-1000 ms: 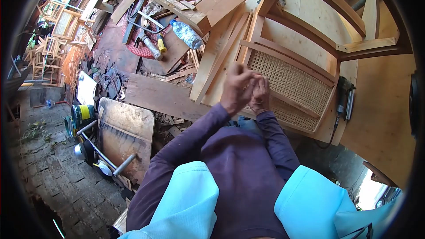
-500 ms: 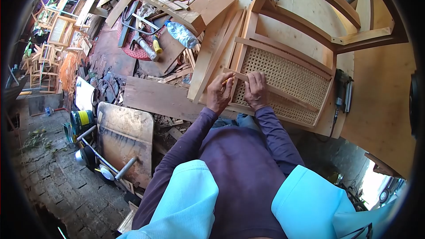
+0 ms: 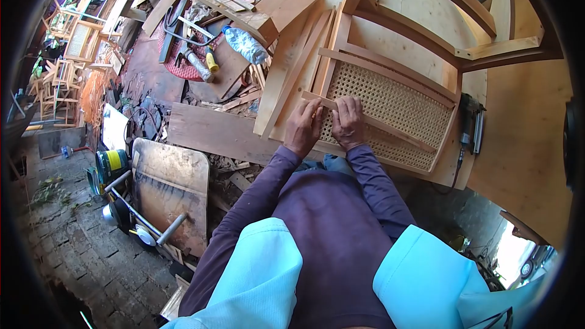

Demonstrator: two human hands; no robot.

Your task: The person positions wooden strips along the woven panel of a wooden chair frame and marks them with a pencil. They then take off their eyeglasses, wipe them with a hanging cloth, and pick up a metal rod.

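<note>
One wooden strip (image 3: 328, 103) lies against both hands (image 3: 348, 123).

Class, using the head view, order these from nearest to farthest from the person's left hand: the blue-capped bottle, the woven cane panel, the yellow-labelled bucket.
From the left hand:
1. Woven cane panel: just to the right, under the wooden strip.
2. Blue-capped bottle: ahead and to the left.
3. Yellow-labelled bucket: far to the left.

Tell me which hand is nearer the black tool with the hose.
Right: the right hand is at the thin strip, across the cane panel from the black tool; the left hand is farther, near the strip's end.
</note>
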